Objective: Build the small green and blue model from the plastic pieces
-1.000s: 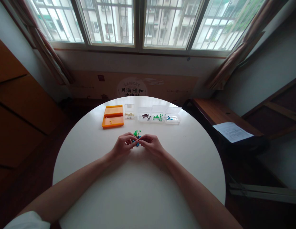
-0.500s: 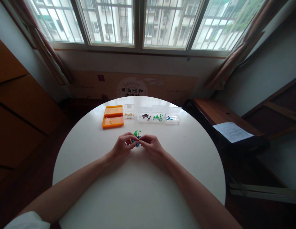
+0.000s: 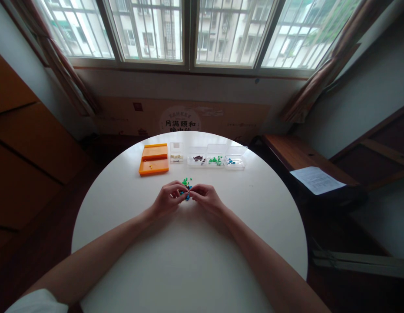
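Note:
Over the middle of the white table, the fingertips of my left hand [image 3: 170, 195] and my right hand [image 3: 205, 195] come together in a pinch. Between them is a cluster of small blue plastic pieces [image 3: 188, 197], partly hidden by my fingers; both hands grip at it. Just behind the fingertips are small bright green pieces [image 3: 185, 181], and a loose green bit [image 3: 190, 179] sits by them. The cluster is too small to tell how its pieces join.
The round white table [image 3: 189, 261] carries an orange two-part tray [image 3: 154, 166] with tiny yellow bits. Right of it stand a clear box of cream pieces [image 3: 176, 156] and open clear boxes of dark brown [image 3: 198, 159], green [image 3: 215, 161] and blue pieces [image 3: 231, 161]. A paper [image 3: 317, 180] rests on a bench.

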Demonstrator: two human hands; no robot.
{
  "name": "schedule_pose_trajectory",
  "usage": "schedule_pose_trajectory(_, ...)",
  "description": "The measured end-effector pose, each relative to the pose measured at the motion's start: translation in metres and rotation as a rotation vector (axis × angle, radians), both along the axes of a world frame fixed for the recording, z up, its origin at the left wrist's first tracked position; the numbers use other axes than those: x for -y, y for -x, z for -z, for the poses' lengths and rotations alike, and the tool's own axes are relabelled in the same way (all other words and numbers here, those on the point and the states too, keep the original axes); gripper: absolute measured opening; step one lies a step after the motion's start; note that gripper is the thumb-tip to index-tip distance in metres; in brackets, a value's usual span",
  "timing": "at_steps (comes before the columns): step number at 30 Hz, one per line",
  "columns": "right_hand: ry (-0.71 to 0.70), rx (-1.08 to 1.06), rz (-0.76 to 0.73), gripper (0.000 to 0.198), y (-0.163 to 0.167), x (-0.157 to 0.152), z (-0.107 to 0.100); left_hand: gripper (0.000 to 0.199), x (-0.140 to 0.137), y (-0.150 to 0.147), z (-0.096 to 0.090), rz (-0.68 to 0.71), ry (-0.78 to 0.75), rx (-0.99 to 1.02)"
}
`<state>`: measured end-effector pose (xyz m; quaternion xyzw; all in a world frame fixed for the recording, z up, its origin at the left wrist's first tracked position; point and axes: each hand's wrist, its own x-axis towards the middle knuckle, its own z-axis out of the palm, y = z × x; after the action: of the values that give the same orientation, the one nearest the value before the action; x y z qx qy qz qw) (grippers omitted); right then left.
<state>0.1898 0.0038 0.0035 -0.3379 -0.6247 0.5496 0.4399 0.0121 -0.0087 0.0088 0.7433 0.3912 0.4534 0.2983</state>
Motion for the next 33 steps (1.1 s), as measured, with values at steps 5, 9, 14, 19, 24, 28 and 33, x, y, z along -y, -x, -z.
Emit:
schedule_pose_trajectory(5, 0.004, 0.006, -0.007, 0.027, -0.0009, -0.0002, 0.0012, 0.015, -0.0007, 0.0005, 0.0004, 0.005, 0.001, -0.001)
schedule_pose_trajectory(9, 0.000, 0.004, -0.003, 0.026, -0.0006, -0.0006, 0.0019, 0.015, -0.0010, 0.0010, 0.0008, 0.010, 0.003, -0.002)
schedule_pose_trajectory(14, -0.003, 0.013, 0.011, 0.027, 0.0005, -0.0006, 0.0015, 0.015, -0.0005, 0.0010, -0.0004, 0.017, -0.001, -0.003)
schedule_pose_trajectory(19, -0.012, 0.041, 0.006, 0.027, -0.0002, 0.0000, 0.0005, 0.017, -0.0003, 0.0008, -0.0008, 0.025, -0.007, -0.002)
schedule_pose_trajectory(24, -0.031, 0.065, 0.002, 0.028, -0.0002, 0.0016, -0.0025, 0.018, -0.0008, 0.0008, -0.0001, 0.018, -0.016, -0.006)
schedule_pose_trajectory(28, -0.025, 0.048, -0.002, 0.029, 0.0007, 0.0026, -0.0048, 0.018, -0.0006, 0.0010, -0.0011, 0.017, -0.017, -0.014)
schedule_pose_trajectory(33, -0.028, 0.046, -0.011, 0.030, 0.0006, 0.0029, -0.0057, 0.020, 0.0001, 0.0003, -0.0025, 0.005, -0.023, -0.015)
